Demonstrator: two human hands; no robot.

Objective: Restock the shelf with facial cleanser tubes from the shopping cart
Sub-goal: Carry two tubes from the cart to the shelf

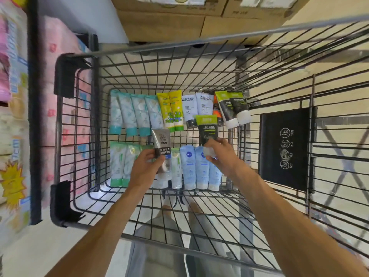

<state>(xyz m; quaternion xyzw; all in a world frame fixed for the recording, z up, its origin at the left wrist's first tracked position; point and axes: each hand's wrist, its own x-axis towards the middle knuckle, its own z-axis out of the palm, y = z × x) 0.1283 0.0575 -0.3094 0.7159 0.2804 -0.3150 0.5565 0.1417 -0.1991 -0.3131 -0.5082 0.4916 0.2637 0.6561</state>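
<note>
Hands reach into the shopping cart (65, 120): left hand (146, 166) is closed around a grey-brown tube (162, 145), right hand (218, 154) pinches a green-black tube (206, 126) by its cap.

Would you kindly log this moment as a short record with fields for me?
setting: wire shopping cart seen from above, shelf of packaged goods at left
left hand: holds a grey MEN tube
right hand: holds a green-and-black tube by its cap end
cart floor, far row: teal tubes, yellow tubes, white tubes
cart floor, near row: blue tubes, green tubes
beyond cart: cardboard boxes
</note>
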